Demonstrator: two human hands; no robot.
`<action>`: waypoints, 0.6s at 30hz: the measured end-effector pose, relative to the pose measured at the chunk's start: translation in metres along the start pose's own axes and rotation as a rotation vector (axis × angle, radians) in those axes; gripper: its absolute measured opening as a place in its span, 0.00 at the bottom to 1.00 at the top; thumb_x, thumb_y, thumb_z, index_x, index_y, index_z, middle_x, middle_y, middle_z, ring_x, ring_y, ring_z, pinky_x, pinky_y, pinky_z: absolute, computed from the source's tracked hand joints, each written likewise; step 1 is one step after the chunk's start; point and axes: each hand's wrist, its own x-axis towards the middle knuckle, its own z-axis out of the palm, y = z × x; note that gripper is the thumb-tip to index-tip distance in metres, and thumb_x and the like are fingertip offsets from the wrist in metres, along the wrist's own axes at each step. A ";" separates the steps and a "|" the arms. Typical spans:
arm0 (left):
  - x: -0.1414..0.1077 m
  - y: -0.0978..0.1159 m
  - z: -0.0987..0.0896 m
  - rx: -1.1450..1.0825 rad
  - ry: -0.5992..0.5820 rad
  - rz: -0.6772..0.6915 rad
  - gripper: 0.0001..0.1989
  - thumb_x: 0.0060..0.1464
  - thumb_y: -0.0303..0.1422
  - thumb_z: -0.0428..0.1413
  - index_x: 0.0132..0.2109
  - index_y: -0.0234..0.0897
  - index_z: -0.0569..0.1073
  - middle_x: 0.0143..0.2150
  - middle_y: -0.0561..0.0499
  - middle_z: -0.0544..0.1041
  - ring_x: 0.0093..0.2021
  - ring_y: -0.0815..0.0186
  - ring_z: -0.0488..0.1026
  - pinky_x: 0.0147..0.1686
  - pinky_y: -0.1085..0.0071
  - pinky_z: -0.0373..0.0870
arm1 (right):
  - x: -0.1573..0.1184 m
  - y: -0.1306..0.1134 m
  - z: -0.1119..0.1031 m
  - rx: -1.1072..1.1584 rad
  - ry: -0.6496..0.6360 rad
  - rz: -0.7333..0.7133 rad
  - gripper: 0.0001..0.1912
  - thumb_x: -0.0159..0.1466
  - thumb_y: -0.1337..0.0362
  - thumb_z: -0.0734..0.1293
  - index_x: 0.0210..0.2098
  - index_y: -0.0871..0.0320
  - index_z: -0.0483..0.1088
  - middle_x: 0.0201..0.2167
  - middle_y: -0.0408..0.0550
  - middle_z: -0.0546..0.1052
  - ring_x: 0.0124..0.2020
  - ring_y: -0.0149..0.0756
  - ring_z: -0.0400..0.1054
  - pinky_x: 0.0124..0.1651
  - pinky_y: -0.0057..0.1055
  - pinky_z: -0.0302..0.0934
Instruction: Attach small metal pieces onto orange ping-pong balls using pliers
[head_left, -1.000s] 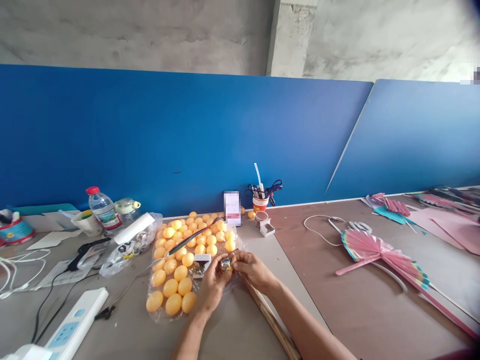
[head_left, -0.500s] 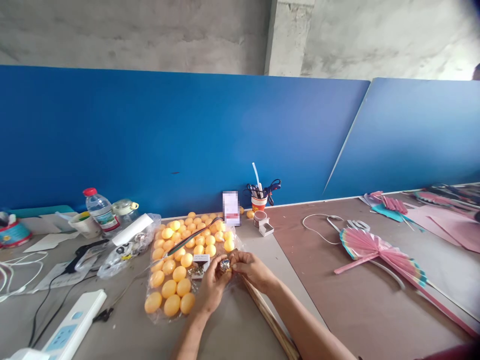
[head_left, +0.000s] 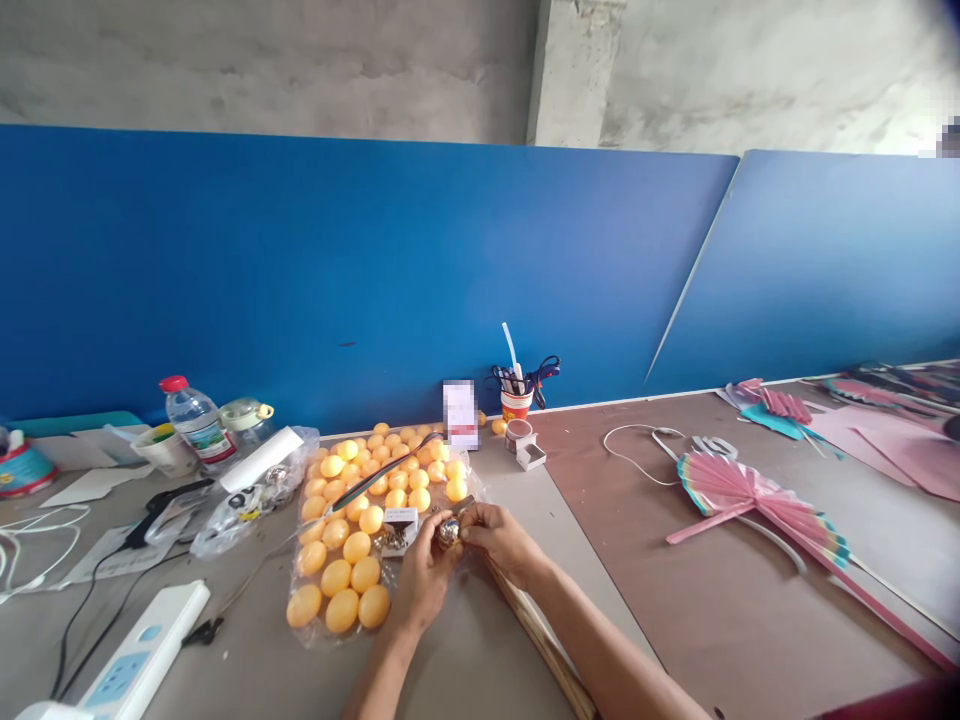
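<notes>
My left hand is closed around a small shiny metal-studded ball, its fingers gripping from the left and below. From the right, my right hand pinches at the ball's side with thumb and forefinger. Whether a small piece sits between those fingertips is too small to tell. Just left of my hands, a small white box holds tiny brassy metal pieces. It rests on a clear plastic bag full of orange plastic balls. Thin wooden strips lie beneath my right forearm.
A dark strip-like tool lies across the balls. At the back stand a paper cup of tools and a small open box. On the left are a bottle and a power strip; pink paper fans lie right.
Both hands stay in nearly the same place around the ball. The ball looks slightly turned between the fingers. The whole view has shifted a little.
</notes>
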 end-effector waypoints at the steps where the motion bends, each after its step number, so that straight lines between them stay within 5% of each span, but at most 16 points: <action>1: 0.000 0.000 0.001 0.002 0.002 0.003 0.25 0.52 0.44 0.63 0.54 0.39 0.74 0.55 0.41 0.79 0.56 0.51 0.75 0.58 0.56 0.69 | 0.000 0.000 0.000 -0.001 0.007 0.003 0.07 0.44 0.67 0.72 0.21 0.58 0.68 0.22 0.41 0.72 0.28 0.32 0.64 0.38 0.31 0.55; 18: -0.001 0.001 0.001 0.099 0.061 0.014 0.26 0.52 0.48 0.61 0.54 0.39 0.73 0.57 0.40 0.78 0.59 0.50 0.73 0.61 0.53 0.65 | 0.005 0.009 -0.002 0.087 -0.007 0.028 0.15 0.43 0.62 0.78 0.21 0.57 0.68 0.22 0.40 0.71 0.27 0.32 0.63 0.36 0.31 0.56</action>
